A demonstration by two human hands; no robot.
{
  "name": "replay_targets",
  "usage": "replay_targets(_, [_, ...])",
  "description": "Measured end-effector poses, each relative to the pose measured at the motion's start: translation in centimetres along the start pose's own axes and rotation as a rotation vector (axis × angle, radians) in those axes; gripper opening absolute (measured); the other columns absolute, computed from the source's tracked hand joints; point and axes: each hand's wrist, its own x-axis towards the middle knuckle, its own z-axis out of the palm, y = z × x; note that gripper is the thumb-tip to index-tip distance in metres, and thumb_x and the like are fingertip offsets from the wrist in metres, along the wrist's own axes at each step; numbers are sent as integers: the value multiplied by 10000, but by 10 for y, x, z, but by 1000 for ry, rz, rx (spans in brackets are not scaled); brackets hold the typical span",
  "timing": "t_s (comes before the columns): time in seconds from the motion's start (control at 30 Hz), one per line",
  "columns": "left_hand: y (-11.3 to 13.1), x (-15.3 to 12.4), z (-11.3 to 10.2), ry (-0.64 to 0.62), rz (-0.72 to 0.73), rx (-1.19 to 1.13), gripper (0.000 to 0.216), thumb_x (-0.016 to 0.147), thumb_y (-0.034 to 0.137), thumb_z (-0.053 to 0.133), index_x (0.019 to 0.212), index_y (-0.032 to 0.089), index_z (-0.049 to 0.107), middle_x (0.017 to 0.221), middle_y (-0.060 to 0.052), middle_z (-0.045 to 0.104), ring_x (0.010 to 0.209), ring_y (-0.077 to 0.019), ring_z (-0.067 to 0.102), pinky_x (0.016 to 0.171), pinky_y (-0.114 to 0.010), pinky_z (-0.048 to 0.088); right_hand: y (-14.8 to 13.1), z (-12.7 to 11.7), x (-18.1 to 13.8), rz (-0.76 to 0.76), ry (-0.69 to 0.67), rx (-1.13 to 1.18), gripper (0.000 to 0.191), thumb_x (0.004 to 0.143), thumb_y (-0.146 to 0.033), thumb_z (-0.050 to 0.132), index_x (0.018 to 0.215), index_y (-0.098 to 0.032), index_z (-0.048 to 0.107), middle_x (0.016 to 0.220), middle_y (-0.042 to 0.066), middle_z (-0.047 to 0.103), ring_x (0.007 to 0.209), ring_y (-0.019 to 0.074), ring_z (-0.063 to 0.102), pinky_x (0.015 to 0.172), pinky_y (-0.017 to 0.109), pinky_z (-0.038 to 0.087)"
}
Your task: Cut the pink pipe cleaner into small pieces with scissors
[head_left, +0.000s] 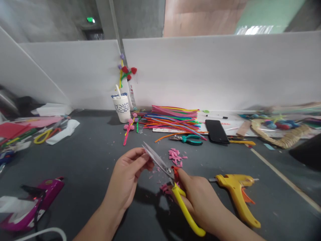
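My right hand [198, 195] is closed on a pair of scissors [163, 164] with yellow and red handles, their blades pointing up and to the left. By the blade tips, my left hand [127, 177] pinches thumb against fingers; whatever it holds is hidden or too small to name. Just beyond the scissors lies a small heap of pink cut pieces [175, 156]. More pink strips [166, 188] rest under the scissors, partly covered by them and my right hand. Tiny pink scraps are scattered on the dark table [95, 167] between my hands.
Colourful pipe cleaners [173, 118] lie at the back, with teal-handled pliers [188, 139] and a black phone [217, 131] close by. A yellow glue gun [237, 190] is on the right, a magenta device [42, 201] on the left. A white tumbler [122, 108] stands behind.
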Motion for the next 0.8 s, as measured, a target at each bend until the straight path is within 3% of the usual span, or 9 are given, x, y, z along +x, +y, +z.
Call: replay_targets(0.8, [0, -1, 1, -33, 13, -108, 46, 711, 135, 619, 722, 141, 663, 618, 19, 628, 525, -46, 541, 519, -132, 438, 2, 3, -1, -37, 59, -75, 199, 796, -378, 398, 777, -188, 453, 574, 35, 616, 488, 184, 562, 454, 255, 210])
